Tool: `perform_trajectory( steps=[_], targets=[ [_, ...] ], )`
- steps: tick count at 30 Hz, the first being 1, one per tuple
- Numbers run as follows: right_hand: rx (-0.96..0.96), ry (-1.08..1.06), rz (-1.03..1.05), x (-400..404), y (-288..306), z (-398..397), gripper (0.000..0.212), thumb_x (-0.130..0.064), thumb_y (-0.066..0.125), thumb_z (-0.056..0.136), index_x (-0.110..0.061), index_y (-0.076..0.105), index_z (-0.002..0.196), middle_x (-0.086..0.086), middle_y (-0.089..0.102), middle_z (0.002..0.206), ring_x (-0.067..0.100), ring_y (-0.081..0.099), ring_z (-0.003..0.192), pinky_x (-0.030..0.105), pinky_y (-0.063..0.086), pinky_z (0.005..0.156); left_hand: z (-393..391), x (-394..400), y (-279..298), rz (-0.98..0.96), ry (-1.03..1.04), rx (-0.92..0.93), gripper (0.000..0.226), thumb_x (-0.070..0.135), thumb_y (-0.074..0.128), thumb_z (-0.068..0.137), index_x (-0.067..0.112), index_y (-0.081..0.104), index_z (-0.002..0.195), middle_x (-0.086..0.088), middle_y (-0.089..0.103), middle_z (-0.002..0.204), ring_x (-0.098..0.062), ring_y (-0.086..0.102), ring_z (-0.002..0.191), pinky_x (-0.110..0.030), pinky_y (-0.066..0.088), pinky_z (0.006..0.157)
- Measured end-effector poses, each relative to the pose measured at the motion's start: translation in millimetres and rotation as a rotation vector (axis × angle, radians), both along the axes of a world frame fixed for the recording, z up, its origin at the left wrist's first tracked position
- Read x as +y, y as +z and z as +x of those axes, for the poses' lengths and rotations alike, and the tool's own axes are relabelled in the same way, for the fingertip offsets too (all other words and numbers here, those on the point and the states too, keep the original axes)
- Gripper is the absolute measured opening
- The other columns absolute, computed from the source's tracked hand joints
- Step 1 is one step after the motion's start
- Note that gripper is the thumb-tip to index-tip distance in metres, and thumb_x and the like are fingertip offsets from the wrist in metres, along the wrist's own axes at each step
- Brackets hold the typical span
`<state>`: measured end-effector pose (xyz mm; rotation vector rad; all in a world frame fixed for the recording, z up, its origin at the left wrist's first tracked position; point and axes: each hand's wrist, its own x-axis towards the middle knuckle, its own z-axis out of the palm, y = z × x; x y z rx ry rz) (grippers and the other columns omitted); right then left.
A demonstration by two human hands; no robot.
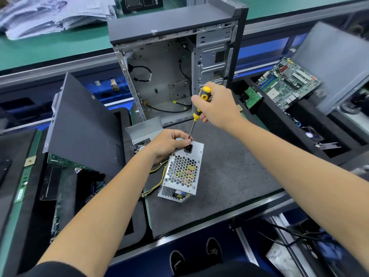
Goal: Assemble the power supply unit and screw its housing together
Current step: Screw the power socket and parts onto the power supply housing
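- Silver perforated-metal power supply unit (182, 172) on grey foam mat (229, 176), left hand (167, 144) gripping its top edge.
- Right hand (216, 105) clamped round yellow-black screwdriver (197, 112), tip at unit's top.
- Open grey computer case (171, 62) holds black cables (143, 73).

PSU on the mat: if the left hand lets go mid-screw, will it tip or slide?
The PSU looks like a stiff metal box lying on a broad face, so tipping seems unlikely. The mat looks grippy, so sliding is probably small. Its wires are floppy and may snag.

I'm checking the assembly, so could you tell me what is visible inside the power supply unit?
Through the power supply unit's honeycomb grille, yellow and orange components show dimly. The solid housing hides the rest; the left hand covers its top corner.
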<state>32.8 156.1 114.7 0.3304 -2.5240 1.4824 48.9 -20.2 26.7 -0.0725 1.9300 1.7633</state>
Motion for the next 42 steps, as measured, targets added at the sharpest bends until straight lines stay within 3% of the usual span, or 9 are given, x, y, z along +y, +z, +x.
perform_trajectory(
  steps=[7, 14, 18, 23, 28, 31, 36, 42],
  targets=[
    [-0.009, -0.001, 0.010, -0.6, 0.3, 1.1, 0.024, -0.024, 0.058, 0.091, -0.007, 0.048, 0.078, 0.014, 0.057, 0.068, 0.009, 0.060, 0.044, 0.021, 0.051, 0.042, -0.9, -2.3, -2.1, -0.031, -0.011, 0.030, 0.017, 0.008, 0.069, 0.085, 0.022, 0.075, 0.077, -0.009, 0.073, 0.079, -0.022, 0.069, 0.073, -0.035, 0.058, 0.070],
    [-0.020, -0.015, 0.011, -1.1, -0.6, 2.0, 0.027, -0.027, 0.060, 0.091, -0.010, 0.045, 0.076, 0.019, 0.062, 0.071, 0.019, 0.064, 0.049, 0.031, 0.057, 0.048, -0.3, -2.5, -2.5, -0.016, -0.008, 0.038, 0.009, 0.009, 0.073, 0.081, 0.016, 0.073, 0.078, -0.013, 0.072, 0.080, -0.025, 0.068, 0.073, -0.038, 0.056, 0.073],
    [-0.026, -0.007, 0.022, -2.5, -1.5, 3.0, 0.028, -0.028, 0.062, 0.089, -0.013, 0.043, 0.074, 0.020, 0.064, 0.072, 0.016, 0.065, 0.048, 0.030, 0.057, 0.048, -0.1, -2.0, -2.9, -0.006, -0.002, 0.043, 0.006, 0.008, 0.073, 0.081, 0.013, 0.072, 0.079, -0.015, 0.071, 0.081, -0.027, 0.067, 0.074, -0.042, 0.055, 0.079],
    [-0.023, 0.031, 0.094, -3.0, 5.6, 4.7, 0.030, -0.025, 0.062, 0.088, -0.013, 0.039, 0.072, 0.021, 0.063, 0.072, 0.013, 0.065, 0.048, 0.037, 0.057, 0.047, 1.3, -1.0, -3.1, -0.037, -0.002, 0.094, 0.005, 0.011, 0.075, 0.081, 0.015, 0.073, 0.078, -0.012, 0.072, 0.080, -0.023, 0.068, 0.074, -0.030, 0.055, 0.065],
    [0.039, -0.012, 0.189, -11.9, 5.4, 10.9, 0.032, -0.026, 0.061, 0.087, -0.012, 0.037, 0.071, 0.015, 0.055, 0.065, 0.027, 0.066, 0.056, 0.042, 0.054, 0.046, 2.4, -1.0, -5.6, -0.020, 0.012, 0.109, 0.008, 0.011, 0.075, 0.080, 0.018, 0.074, 0.075, -0.015, 0.072, 0.081, -0.029, 0.067, 0.080, -0.046, 0.054, 0.085],
    [0.022, 0.002, 0.193, -11.9, 7.6, 10.9, 0.029, -0.024, 0.060, 0.088, -0.010, 0.039, 0.073, 0.025, 0.060, 0.074, 0.032, 0.066, 0.060, 0.043, 0.055, 0.051, 3.1, -1.3, -6.4, -0.015, 0.019, 0.114, 0.009, 0.010, 0.076, 0.078, 0.018, 0.075, 0.076, -0.015, 0.072, 0.081, -0.028, 0.068, 0.080, -0.050, 0.053, 0.088],
    [0.018, -0.005, 0.183, -6.1, 8.6, 12.5, 0.032, -0.022, 0.060, 0.089, -0.014, 0.035, 0.069, 0.021, 0.059, 0.071, 0.025, 0.066, 0.055, 0.033, 0.055, 0.046, 4.3, -1.2, -7.3, 0.011, 0.044, 0.081, 0.015, 0.008, 0.075, 0.079, 0.017, 0.073, 0.090, -0.022, 0.070, 0.093, -0.035, 0.067, 0.086, -0.055, 0.052, 0.090],
    [0.012, -0.006, 0.172, -1.1, 6.4, 14.6, 0.033, -0.022, 0.059, 0.089, -0.016, 0.035, 0.068, 0.022, 0.062, 0.073, 0.021, 0.065, 0.050, 0.029, 0.053, 0.042, 6.5, -5.0, -4.5, 0.086, 0.009, -0.006, 0.029, -0.002, 0.072, 0.079, 0.013, 0.066, 0.102, -0.016, 0.073, 0.094, -0.027, 0.071, 0.085, -0.037, 0.059, 0.076]
  ],
)
